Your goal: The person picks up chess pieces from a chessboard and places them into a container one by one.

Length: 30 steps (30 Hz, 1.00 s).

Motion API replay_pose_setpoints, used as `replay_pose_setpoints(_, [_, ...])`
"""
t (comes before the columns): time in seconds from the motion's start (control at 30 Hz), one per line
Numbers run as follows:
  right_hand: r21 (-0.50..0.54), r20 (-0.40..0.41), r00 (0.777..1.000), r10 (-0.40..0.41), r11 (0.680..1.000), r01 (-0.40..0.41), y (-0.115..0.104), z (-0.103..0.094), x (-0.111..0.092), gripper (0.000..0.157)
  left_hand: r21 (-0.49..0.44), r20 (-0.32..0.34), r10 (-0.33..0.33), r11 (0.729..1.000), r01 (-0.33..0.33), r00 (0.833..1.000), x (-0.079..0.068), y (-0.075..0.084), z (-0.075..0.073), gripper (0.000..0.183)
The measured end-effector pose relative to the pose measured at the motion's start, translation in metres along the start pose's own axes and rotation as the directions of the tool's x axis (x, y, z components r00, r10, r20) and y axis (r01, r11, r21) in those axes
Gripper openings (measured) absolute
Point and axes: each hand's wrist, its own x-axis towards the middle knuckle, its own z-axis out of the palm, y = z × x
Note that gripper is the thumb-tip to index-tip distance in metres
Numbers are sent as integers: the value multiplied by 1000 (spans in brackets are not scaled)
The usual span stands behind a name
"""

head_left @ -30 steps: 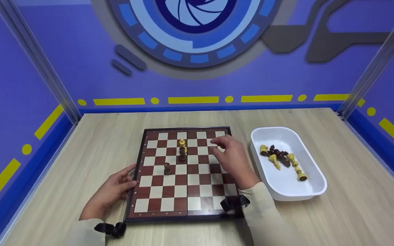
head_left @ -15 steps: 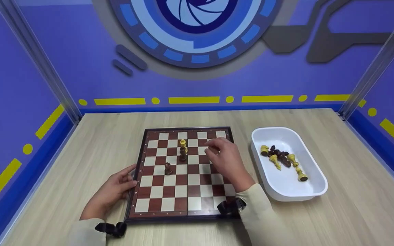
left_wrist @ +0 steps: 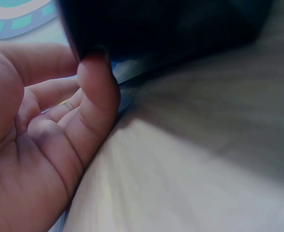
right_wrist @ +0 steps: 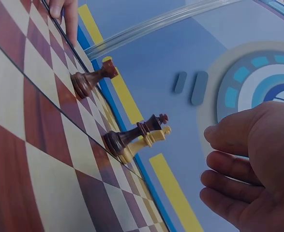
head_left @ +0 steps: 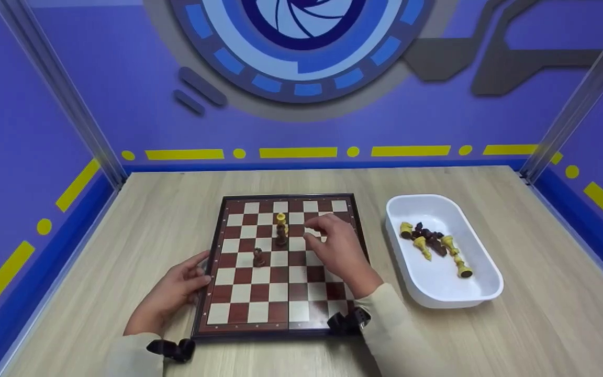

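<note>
My left hand (head_left: 168,298) grips the left edge of the brown-and-white chessboard (head_left: 270,314). In the left wrist view, a curled fingertip meets the board's dark edge (left_wrist: 166,29). Over the right half of the board is my right hand (head_left: 338,251), thumb and index finger apart, holding nothing. To its left a dark king (head_left: 281,238) stands upright. Just behind that stands a yellow piece (head_left: 280,217), partly hidden by the king; its pale body (right_wrist: 142,144) shows in the right wrist view. Nearer me, towards the left, stands another dark chess piece (head_left: 258,257) with a broad head.
Right of the board sits a white tray (head_left: 492,280). Several yellow pieces (head_left: 423,247) and dark pieces (head_left: 437,247) lie jumbled in it. Wood-look tabletop (head_left: 170,204) surrounds the board, with a purple-blue wall (head_left: 301,131) behind.
My right hand has moved left across the board, closer to the king and the yellow piece, still empty. The left hand stays at the board's edge, and the standing pieces have not moved.
</note>
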Motion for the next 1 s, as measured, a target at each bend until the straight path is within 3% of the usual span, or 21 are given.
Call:
replay_pose_setpoints(0.2, [9,59,998,14,1000,-14,-5,6,-1,22,-2,8,16,1000,-16,1000,-1,1,-1,71])
replay_pose_setpoints(0.4, [31,87,996,-23,999,20,-10,12,0,21,-22,-10,-18,1000,18,1000,-1,2,1,69])
replay_pose_setpoints(0.57, [14,112,993,-41,999,40,-15,19,-1,22,-25,-7,-10,1000,10,1000,1,1,1,68])
replay_pose_setpoints(1.0, [91,185,978,-94,993,78,-23,34,-4,22,4,-20,-13,1000,13,1000,0,1,1,69])
